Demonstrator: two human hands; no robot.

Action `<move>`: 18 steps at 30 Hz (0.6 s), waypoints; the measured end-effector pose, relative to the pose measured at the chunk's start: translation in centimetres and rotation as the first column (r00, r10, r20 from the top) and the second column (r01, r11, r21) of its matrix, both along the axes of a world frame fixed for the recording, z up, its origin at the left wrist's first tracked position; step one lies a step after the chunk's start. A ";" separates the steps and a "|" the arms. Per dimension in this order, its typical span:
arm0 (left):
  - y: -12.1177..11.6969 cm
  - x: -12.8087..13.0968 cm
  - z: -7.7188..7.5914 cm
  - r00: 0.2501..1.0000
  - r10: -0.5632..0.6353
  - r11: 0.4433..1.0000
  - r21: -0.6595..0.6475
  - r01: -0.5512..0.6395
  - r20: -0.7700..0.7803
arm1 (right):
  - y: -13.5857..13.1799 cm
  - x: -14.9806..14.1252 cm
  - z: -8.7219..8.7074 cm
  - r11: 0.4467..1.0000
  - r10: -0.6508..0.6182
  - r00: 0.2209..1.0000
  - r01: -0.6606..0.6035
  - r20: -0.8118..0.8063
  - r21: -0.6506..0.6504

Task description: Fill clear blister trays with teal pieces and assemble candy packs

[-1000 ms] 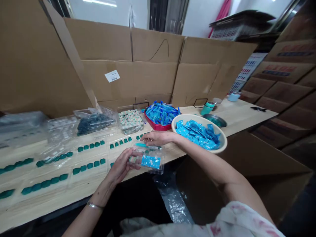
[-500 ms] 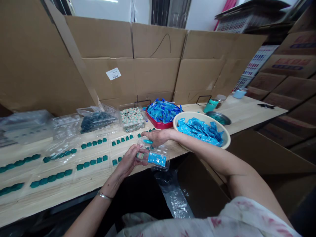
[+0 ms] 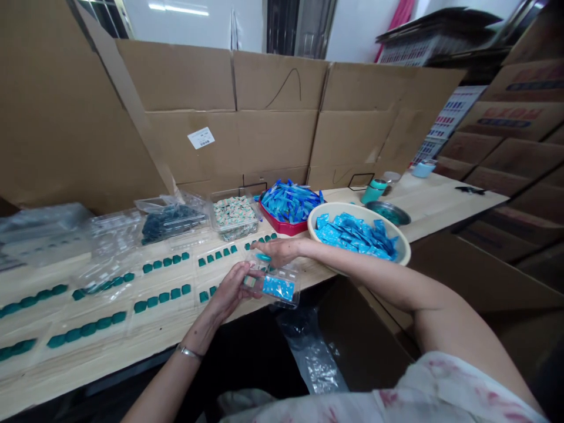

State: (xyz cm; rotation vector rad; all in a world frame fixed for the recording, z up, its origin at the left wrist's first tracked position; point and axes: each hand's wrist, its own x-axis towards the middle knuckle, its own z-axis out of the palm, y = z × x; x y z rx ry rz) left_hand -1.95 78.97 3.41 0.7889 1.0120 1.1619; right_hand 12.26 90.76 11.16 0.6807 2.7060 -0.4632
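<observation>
Clear plastic clamshell (image 3: 277,288), blue sachet (image 3: 278,288) inside, pinched by left grip (image 3: 229,291), right grip (image 3: 279,251) pressing its rim

Bright, flat light from a ceiling strip lamp (image 3: 178,9) well beyond the right hand (image 3: 282,251); shadows stay soft. Glints on the plastic bag (image 3: 314,352) below that hand. Strong wide-angle bend on the cardboard cartons (image 3: 506,153) right of it, little blur.
</observation>
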 end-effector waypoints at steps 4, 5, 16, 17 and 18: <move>0.4 -1.0 -0.3 1.000 0.015 1.000 -0.011 -0.015 0.009 | 0.7 0.6 -0.7 0.997 -0.031 0.983 0.018 -0.179 -0.074; 0.4 -1.3 -0.3 1.000 0.027 1.000 -0.016 -0.027 0.013 | 0.9 0.9 -1.1 0.994 -0.056 0.969 0.031 -0.242 -0.106; 1.2 -2.9 0.7 0.994 0.094 0.996 0.006 -0.094 -0.054 | -2.7 6.4 -4.9 0.890 -0.283 0.605 0.455 -0.744 0.032; 1.2 -2.6 0.6 0.993 0.103 0.995 0.021 -0.102 -0.055 | -3.2 6.6 -4.8 0.882 -0.254 0.625 0.464 -0.739 0.089; 1.2 -2.3 0.6 0.992 0.115 0.993 0.036 -0.113 -0.051 | -3.6 6.6 -4.7 0.868 -0.237 0.642 0.477 -0.730 0.138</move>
